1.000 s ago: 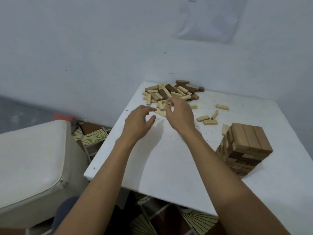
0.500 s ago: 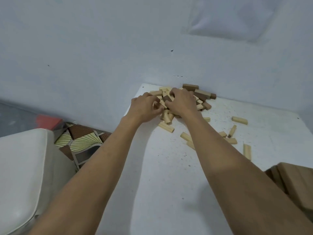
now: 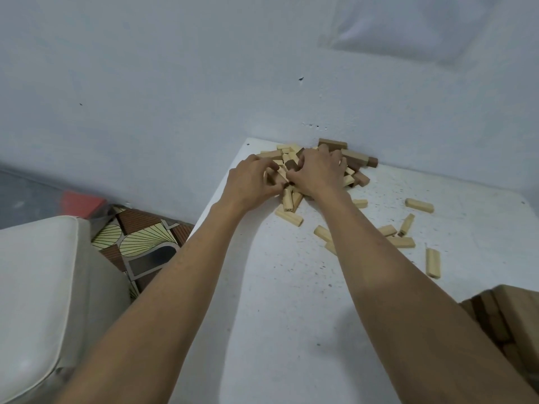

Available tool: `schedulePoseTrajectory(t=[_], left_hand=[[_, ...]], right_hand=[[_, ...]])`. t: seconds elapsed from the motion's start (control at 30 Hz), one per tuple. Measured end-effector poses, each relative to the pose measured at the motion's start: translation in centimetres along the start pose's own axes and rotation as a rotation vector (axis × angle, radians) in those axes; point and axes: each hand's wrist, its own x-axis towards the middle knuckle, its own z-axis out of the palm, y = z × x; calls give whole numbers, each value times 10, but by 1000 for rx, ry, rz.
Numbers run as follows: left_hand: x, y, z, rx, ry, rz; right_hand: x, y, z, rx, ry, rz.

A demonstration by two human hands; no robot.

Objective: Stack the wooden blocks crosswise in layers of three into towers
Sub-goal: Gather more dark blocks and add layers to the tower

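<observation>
**Item: two hands in a heap of wooden blocks, corner worktop**

Surface and room: white speckled worktop (image 3: 291, 301), its far edge against a pale blue-grey wall (image 3: 175, 83). A pale sheet (image 3: 408, 30) hangs on the wall, upper right. To the left, below worktop level, are a white cushioned seat (image 3: 35, 287), a patterned floor (image 3: 140, 237) and a red object (image 3: 78, 202).

Task's things: heap of wooden blocks (image 3: 354, 160) (light and dark mixed) at the far left corner of the worktop, touching the wall. Stray blocks (image 3: 419, 205) lie scattered to the right of the heap and nearer the person. A finished tower (image 3: 513, 316) stands at the lower right.

Hands: left hand (image 3: 250, 182) and right hand (image 3: 318, 173) lie side by side on the heap, touching. The fingers of both are bent down and closed over blocks in it.

Change: a second ago both hands were short of the heap with their fingers loose, and the whole tower was in view. Half a second ago they were already in the heap, and their pose has hardly altered since.

Hidden or unclear: the fingertips are buried among the blocks, so which single blocks each hand holds cannot be told. The right forearm covers some stray blocks. The tower is cut off by the frame edge and blurred.
</observation>
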Motion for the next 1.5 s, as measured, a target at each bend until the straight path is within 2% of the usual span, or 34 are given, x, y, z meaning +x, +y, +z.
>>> schedulePoseTrajectory(t=[0.27,0.57,0.73,0.8,0.9,0.97,1.33,1.5], left_hand=[[-1,-4,7,-81,24,-12],[-5,-3,1,-187,114,39],[-14,3,-11,-214,203,74],[-20,6,-15,-216,212,83],[-33,7,-20,-210,211,97],[-40,4,-22,-199,191,89],[-45,-4,-18,-151,127,44],[-46,-6,-15,-160,119,46]], right_hand=[[-4,-3,-5,-98,-32,-17],[-5,1,-4,235,87,33],[-12,2,-13,438,288,-59],[-13,3,-16,378,235,-87],[-15,6,-13,183,48,-58],[-21,7,-13,180,-14,-34],[-32,13,0,75,53,-46],[-30,10,-6,86,-26,-8]])
